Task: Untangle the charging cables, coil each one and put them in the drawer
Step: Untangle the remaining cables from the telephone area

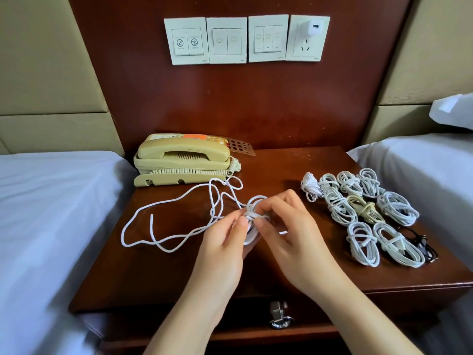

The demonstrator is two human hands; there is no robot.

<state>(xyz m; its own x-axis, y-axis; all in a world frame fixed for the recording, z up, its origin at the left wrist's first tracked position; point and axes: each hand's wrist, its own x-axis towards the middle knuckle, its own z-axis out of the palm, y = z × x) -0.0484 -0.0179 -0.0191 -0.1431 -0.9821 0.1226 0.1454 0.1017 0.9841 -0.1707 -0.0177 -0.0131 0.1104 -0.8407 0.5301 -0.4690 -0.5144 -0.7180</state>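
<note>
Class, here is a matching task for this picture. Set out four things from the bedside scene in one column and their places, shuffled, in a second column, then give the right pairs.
Things
1. telephone
2. charger plug
3. black cable
4. loose white cable

Places
A. in the wall socket
B. pinched between the left hand and right hand
C. back left of the nightstand
D. front right of the nightstand

Pairs: 1-C, 2-A, 3-D, 4-B
</note>
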